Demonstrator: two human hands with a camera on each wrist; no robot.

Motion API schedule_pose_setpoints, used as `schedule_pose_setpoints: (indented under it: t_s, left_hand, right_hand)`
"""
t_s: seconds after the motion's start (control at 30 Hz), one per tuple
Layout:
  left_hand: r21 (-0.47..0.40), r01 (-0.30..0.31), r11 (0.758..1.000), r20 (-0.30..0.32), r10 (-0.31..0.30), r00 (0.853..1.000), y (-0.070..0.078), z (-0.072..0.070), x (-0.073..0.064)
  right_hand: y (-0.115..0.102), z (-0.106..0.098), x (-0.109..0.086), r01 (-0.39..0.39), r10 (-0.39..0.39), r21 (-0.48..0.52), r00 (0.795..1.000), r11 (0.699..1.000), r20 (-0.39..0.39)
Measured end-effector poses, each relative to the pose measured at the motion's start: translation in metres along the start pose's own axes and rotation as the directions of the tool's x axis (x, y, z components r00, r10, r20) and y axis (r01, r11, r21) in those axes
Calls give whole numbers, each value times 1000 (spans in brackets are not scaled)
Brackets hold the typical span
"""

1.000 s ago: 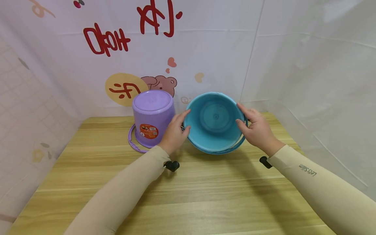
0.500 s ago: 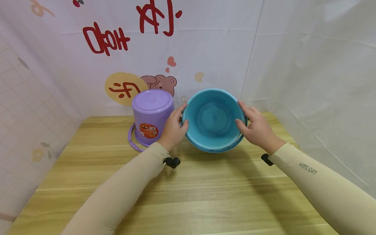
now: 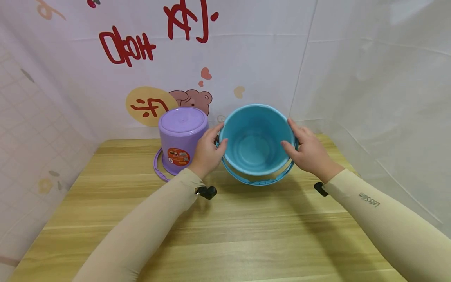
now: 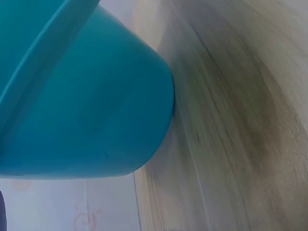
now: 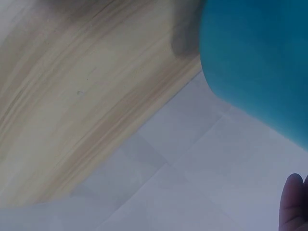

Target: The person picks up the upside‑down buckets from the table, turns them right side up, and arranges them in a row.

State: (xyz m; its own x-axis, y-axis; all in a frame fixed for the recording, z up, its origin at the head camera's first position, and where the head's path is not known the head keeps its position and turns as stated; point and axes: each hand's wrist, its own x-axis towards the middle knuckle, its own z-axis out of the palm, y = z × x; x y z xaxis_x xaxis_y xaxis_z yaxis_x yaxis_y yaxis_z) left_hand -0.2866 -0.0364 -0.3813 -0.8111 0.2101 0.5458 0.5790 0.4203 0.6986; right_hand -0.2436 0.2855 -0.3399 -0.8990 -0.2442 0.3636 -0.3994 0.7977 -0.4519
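A blue plastic bucket [image 3: 255, 145] is tilted with its mouth toward me, over the back of the wooden table. My left hand [image 3: 208, 150] grips its rim on the left, thumb on the front edge and fingers behind. On the opposite side my right hand [image 3: 308, 150] holds the rim the same way. The bucket's handle [image 3: 258, 182] hangs below the mouth. Both wrist views show the outer wall of the blue bucket [image 4: 106, 106], close to the camera, and in the right one a fingertip [image 5: 292, 202] appears at the lower right corner.
An upside-down purple bucket [image 3: 183, 137] with a red label stands just left of my left hand, its purple handle [image 3: 157, 166] lying on the table. Behind the wooden table [image 3: 225, 235] hangs a white printed sheet [image 3: 260, 58]; another pale sheet [image 3: 394, 117] borders the right side.
The blue bucket has tipped further upright, showing more of its inner wall, and its rim has risen slightly. The handle has swung clear below the rim. Both hands have kept their grip.
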Motion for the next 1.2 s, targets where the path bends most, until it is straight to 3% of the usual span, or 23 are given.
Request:
schedule_pose_setpoints:
  t_s: [0.17, 0.4, 0.6, 0.77, 0.9, 1.2]
  left_hand:
    - [38, -13, 999, 97, 9, 995, -2, -1, -1]
    - [48, 26, 999, 229, -36, 973, -7, -1, -4]
    - [32, 34, 999, 292, -42, 955, -7, -3, -4]
    - [33, 46, 998, 321, -54, 946, -6, -4, -3]
    - [28, 53, 998, 315, -59, 947, -6, -3, -3]
    - [32, 88, 996, 299, -93, 950, -2, 2, -2]
  right_hand:
    - [0, 0, 3, -27, 28, -29, 999, 999, 31]
    - [0, 1, 7, -69, 73, -59, 995, 996, 71]
    - [1, 1, 9, -87, 92, -39, 985, 995, 144]
    - [6, -1, 10, -68, 63, 19, 979, 997, 192]
    - [10, -2, 11, -69, 50, 78, 975, 995, 217]
    - [11, -2, 10, -144, 123, 64, 959, 987, 256]
